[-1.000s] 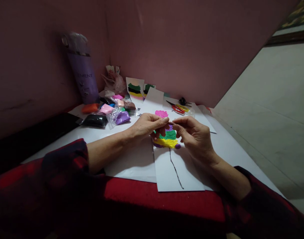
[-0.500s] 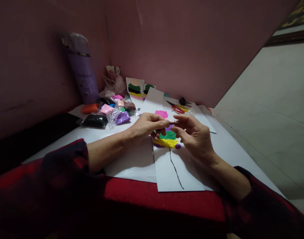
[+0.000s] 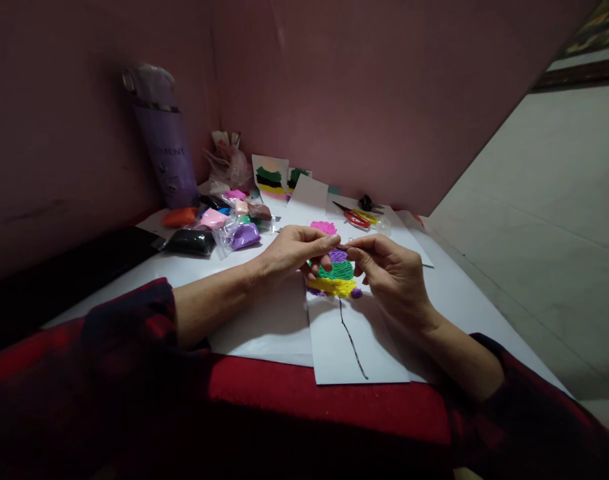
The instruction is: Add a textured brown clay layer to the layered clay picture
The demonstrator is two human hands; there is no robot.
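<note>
My left hand and my right hand meet over a white card. A small, thin brown strand of clay stretches between them, pinched at each end by a thumb and fingertips. Below on the card lie textured clay bands: pink, purple, green and yellow. A purple lump sits at the yellow band's right end. Down the card's lower part runs a thin black line. My fingers hide some of the clay bands.
Bagged clay in several colours lies at the left, by a purple bottle. Red-handled scissors rest behind my hands. Painted cards lean at the back wall. A red cloth shows at the table's near edge.
My right thumb and fingers, apart half a second ago, have closed on the right end of the brown strand. My left hand has barely moved.
</note>
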